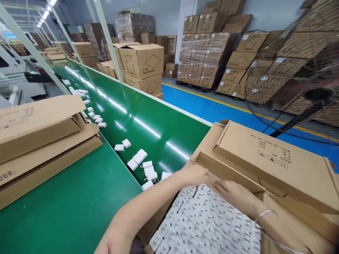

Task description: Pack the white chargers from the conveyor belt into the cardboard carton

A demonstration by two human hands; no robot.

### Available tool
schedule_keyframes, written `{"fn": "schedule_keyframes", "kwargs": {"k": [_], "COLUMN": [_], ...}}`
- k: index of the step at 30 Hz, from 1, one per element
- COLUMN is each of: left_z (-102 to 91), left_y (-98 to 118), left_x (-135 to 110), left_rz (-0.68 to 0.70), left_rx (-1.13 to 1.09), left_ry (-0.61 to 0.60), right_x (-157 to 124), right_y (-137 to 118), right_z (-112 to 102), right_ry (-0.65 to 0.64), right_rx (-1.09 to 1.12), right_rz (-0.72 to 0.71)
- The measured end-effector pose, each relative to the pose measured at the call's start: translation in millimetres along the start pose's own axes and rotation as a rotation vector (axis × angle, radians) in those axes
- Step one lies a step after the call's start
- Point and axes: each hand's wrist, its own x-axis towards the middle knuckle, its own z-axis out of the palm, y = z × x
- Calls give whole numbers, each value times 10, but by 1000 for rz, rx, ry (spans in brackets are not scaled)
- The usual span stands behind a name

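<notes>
An open cardboard box (159,218) in front of me holds tightly packed rows of white plug chargers (209,218), metal prongs facing up. My left hand (194,174) reaches over the box's far left part, fingers curled together; anything in them is hidden. Across from it, my right hand (235,194), with bangles at its wrist, bends down over the far end of the rows. Its fingers are drawn in, and what they hold, if anything, cannot be made out. The two hands are close but apart.
Loose white chargers (137,158) lie along the near side of the green conveyor belt (148,123). Flattened or folded cartons (39,130) sit at left. Another closed carton (272,155) stands beyond my box. A large fan (315,93) is at right, stacked cartons (143,63) behind.
</notes>
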Motion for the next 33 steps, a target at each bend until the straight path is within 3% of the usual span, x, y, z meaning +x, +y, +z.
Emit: {"fn": "schedule_keyframes", "kwargs": {"k": [3, 5, 9, 12, 15, 19, 22, 25, 27, 30, 33], "left_z": [-257, -322, -137, 76, 209, 285, 302, 336, 388, 495, 594], "left_y": [-383, -669, -1032, -1075, -1020, -927, -867, -786, -704, -549, -420], "left_x": [-433, -713, -1076, -1155, -1125, -1036, -1086, -1304, -1483, -1677, -1734], "left_rz": [-182, -326, -462, -443, -410, -403, -377, -215, 34, 367, 424], "left_rx": [94, 165, 251, 257, 232, 171, 109, -51, -229, -396, -438], "left_ry": [176, 205, 151, 132, 148, 218, 285, 434, 597, 746, 811], "right_x": [84, 193, 509, 771, 960, 950, 662, 192, -123, -453, -580], "right_y": [-250, -521, -1139, -1436, -1524, -1420, -1240, -1040, -931, -828, -807], "right_z": [-24, 17, 291, 561, 719, 633, 475, 451, 541, 740, 877], "right_ry": [105, 142, 123, 77, 69, 145, 226, 299, 418, 556, 577], "right_rx": [-81, -124, -215, -287, -318, -288, -201, -52, 155, 417, 426], "right_rz": [-49, -119, -257, -242, -190, -154, -185, -258, -339, -322, -316]}}
